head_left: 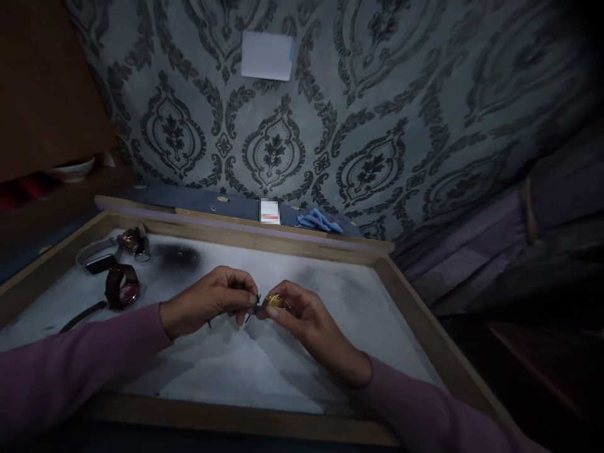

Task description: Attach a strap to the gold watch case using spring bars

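At left, a watch [128, 293] with a looped dark strap and a round, reddish face is seen in a wooden-framed tray [236, 415]. By the left hand [217, 299], a small dark piece [257, 302] is pinched between closed fingertips. Just beside it, over the whitish, smudged tray floor, a rounded, shiny gold-coloured object [274, 301] is gripped by the right hand [306, 311], shiny side turned upward; its long axis cannot be made out.

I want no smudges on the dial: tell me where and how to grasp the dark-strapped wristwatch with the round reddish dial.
Pinch the dark-strapped wristwatch by its strap, probably from above: the strap appears to arch up in a loop, while the dial sits lower, toward the picture's right.
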`<action>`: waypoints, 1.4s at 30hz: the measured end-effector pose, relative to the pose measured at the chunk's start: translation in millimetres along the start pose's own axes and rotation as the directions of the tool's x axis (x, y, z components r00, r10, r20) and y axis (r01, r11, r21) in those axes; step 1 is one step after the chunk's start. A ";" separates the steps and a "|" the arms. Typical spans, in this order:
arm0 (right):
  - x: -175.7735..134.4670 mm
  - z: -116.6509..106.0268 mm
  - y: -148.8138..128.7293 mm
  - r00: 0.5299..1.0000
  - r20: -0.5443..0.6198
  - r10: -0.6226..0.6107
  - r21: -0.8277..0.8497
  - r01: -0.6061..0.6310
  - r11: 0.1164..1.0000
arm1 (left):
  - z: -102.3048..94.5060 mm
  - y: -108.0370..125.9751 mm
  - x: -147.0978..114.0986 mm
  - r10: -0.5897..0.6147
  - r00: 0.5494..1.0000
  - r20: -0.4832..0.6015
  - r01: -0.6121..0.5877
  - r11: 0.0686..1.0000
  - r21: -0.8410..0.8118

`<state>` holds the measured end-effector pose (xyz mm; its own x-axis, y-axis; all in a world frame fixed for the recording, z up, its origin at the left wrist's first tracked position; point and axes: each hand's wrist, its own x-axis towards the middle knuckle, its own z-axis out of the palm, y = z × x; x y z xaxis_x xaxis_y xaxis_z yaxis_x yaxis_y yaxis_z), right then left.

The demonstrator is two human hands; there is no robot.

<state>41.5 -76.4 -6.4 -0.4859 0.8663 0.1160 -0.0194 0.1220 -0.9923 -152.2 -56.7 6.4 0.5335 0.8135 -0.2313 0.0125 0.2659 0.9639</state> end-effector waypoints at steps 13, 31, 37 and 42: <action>4.1 -6.6 5.4 0.969 0.031 0.247 0.102 -0.249 0.963 | 1.6 0.2 -1.8 0.073 0.997 -0.020 -0.071 0.994 0.083; 3.6 -0.6 2.2 0.970 0.023 0.242 0.175 -0.242 0.954 | 7.8 3.2 -2.2 -0.037 0.998 -0.048 0.034 0.996 -0.080; 4.6 1.5 4.6 0.959 0.010 0.284 0.161 -0.282 0.946 | 9.5 -0.1 -1.1 0.014 0.999 -0.051 -0.014 1.000 0.000; 4.8 4.3 4.9 0.955 -0.042 0.295 0.135 -0.287 0.948 | 11.1 -4.1 0.5 0.053 0.997 -0.054 -0.048 0.995 0.088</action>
<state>35.3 -73.7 -10.9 -0.4328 0.8833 -0.1800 0.0029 -0.1983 -0.9801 -142.6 -63.1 3.7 0.4872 0.8530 -0.1869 0.0612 0.1802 0.9817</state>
